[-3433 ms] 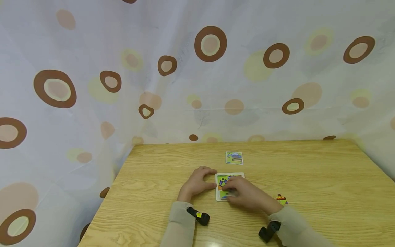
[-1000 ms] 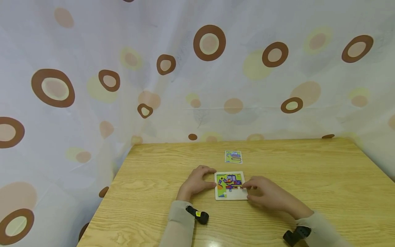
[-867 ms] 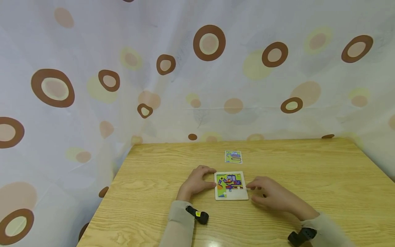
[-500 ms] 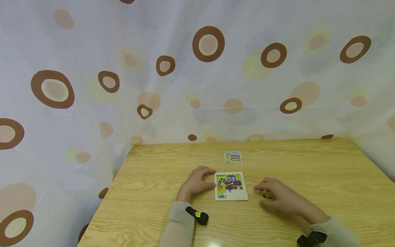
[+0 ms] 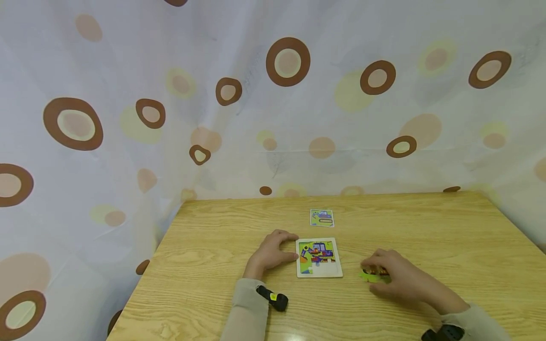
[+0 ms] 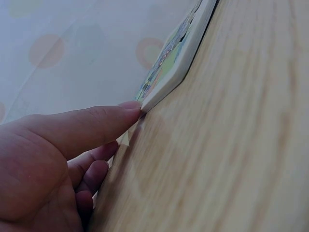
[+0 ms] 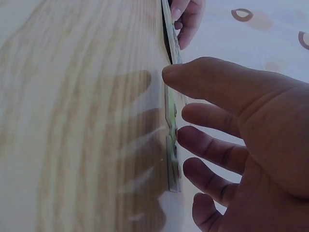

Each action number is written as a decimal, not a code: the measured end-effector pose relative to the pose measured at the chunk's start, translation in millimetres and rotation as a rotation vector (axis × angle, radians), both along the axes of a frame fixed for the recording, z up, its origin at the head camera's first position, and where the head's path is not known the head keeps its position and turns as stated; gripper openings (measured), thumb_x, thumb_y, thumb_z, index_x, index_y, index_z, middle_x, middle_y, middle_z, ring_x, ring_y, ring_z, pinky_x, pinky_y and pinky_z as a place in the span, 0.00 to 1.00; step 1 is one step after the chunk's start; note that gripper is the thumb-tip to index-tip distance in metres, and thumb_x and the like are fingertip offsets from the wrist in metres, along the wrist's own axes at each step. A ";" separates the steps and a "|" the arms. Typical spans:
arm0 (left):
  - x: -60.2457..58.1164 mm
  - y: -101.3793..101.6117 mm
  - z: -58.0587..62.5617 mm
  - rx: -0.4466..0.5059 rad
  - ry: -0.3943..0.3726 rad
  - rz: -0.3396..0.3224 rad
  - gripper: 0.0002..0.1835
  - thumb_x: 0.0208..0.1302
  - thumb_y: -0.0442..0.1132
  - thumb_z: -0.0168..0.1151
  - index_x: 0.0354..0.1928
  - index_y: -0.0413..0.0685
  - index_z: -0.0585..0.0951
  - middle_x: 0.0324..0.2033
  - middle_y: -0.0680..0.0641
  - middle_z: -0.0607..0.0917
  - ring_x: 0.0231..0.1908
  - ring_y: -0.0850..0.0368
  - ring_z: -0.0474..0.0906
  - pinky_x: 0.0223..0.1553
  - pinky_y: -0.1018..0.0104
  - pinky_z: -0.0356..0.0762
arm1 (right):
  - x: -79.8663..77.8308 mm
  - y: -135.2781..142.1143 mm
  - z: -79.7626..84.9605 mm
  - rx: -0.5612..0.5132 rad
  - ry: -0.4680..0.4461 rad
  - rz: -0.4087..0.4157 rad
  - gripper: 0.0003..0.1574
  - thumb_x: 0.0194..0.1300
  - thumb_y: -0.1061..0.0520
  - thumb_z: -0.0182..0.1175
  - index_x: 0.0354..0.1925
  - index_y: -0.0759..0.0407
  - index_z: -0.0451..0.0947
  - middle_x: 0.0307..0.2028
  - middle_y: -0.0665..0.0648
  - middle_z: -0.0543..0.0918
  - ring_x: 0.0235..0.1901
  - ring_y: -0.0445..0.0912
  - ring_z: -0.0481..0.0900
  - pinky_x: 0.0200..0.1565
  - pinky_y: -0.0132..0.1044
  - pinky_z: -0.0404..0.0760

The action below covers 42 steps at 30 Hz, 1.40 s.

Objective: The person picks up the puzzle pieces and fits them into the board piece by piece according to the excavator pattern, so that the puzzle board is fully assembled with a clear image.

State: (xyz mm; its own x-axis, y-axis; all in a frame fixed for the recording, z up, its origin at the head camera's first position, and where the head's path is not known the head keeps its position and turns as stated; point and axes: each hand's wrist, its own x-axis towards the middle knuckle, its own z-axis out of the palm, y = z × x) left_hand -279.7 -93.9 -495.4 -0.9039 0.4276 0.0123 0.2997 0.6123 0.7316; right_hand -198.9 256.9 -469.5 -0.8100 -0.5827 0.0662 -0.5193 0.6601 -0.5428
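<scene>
A square jigsaw tray with a pale frame lies on the table, pieces of a digger picture filling its top and left; its lower right shows bare board. My left hand rests at the tray's left side, thumb and forefinger spread, the thumb tip touching the frame. To the right of the tray, my right hand reaches over loose green jigsaw pieces, partly hidden beneath it. In the right wrist view its thumb and loosely bent fingers stand around these flat pieces, not gripping them.
Behind the tray lies a small picture card showing a digger. The wooden table ends at a hanging patterned cloth at the back and sides. Each wrist wears a black camera strap.
My right hand has left the tray, where it worked on a piece earlier, and moved right to the loose pieces. My left hand has stayed at the tray's left edge.
</scene>
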 end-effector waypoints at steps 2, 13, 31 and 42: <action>-0.1 0.1 0.2 0.001 -0.001 0.001 0.26 0.60 0.44 0.72 0.61 0.52 0.80 0.59 0.47 0.75 0.63 0.45 0.66 0.65 0.46 0.62 | -0.3 1.8 -1.3 -0.002 0.006 0.014 0.26 0.61 0.46 0.70 0.55 0.54 0.81 0.37 0.43 0.74 0.35 0.40 0.68 0.34 0.36 0.70; -0.6 -0.5 -2.5 -0.008 0.004 0.005 0.25 0.60 0.45 0.72 0.60 0.55 0.80 0.59 0.49 0.75 0.63 0.45 0.66 0.64 0.47 0.63 | -2.3 4.9 -6.1 -0.043 -0.012 0.046 0.20 0.61 0.53 0.70 0.52 0.53 0.82 0.37 0.42 0.76 0.35 0.38 0.71 0.35 0.35 0.74; -1.4 -0.2 -3.2 -0.016 -0.002 0.002 0.26 0.61 0.45 0.72 0.62 0.56 0.80 0.60 0.49 0.74 0.63 0.45 0.65 0.64 0.47 0.63 | -2.4 -14.1 5.6 -0.028 0.034 -0.010 0.25 0.58 0.62 0.68 0.56 0.59 0.81 0.40 0.44 0.76 0.37 0.38 0.71 0.35 0.34 0.74; 0.0 0.1 -1.5 -0.018 -0.004 0.009 0.26 0.61 0.45 0.72 0.61 0.56 0.80 0.60 0.49 0.74 0.63 0.45 0.65 0.64 0.46 0.63 | -6.3 -39.9 8.2 -0.052 0.063 0.017 0.22 0.56 0.63 0.67 0.51 0.53 0.83 0.39 0.42 0.75 0.39 0.40 0.72 0.40 0.38 0.75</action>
State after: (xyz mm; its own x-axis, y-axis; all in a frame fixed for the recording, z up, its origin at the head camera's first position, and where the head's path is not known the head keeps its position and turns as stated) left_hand -279.7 -93.8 -497.0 -0.9079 0.4192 0.0015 0.2911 0.6279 0.7218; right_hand -205.2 216.9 -461.3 -0.7934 -0.5906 0.1472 -0.5642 0.6228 -0.5420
